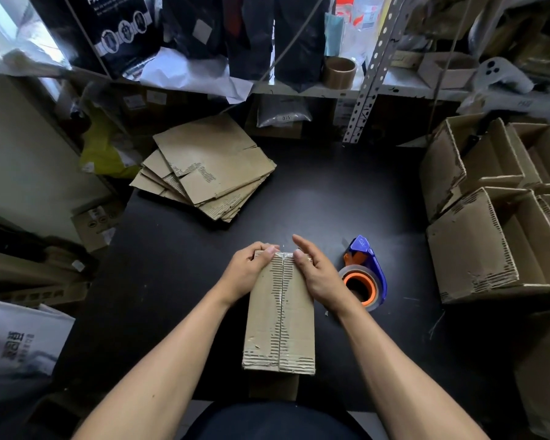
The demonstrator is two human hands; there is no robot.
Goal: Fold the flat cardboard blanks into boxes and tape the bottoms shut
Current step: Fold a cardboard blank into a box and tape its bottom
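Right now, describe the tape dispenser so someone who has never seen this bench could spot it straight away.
Start at the black table and find the cardboard box both hands are pressing in the middle. Just beside the right hand lies the tape dispenser. It is the only brightly coloured item there: a blue frame with an orange hub holding a clear tape roll, amid plain brown cardboard.

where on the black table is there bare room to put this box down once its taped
Bare table lies between the flat blank stack and the finished boxes, beyond the tape dispenser. Another bare patch lies left of the left hand, below the stack. The right edge is crowded with boxes.
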